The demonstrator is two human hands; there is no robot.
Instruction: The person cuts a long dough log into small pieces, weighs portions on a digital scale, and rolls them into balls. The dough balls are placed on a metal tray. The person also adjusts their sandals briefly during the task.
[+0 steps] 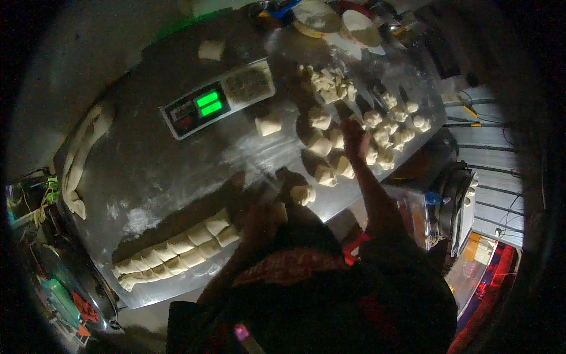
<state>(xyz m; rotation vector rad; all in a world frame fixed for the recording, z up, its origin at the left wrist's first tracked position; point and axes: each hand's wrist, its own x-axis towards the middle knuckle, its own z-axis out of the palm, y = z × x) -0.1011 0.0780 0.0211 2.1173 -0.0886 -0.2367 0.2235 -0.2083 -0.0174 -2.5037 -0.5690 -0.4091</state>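
My right hand reaches over the steel table among several dough pieces, with a dough lump right beside it. Whether its fingers hold anything is hidden. In deep shadow near my body is my left hand, close to a pale dough piece; its grip is too dark to make out. To its left lie two joined rows of cut dough. A separate dough lump sits to its right, and another dough piece lies below the digital scale.
A heap of small dough scraps lies beyond my right hand. Floury bowls stand at the far edge. A long dough strip lies along the table's left side. Flour dusts the steel table. A clear plastic bin stands at right.
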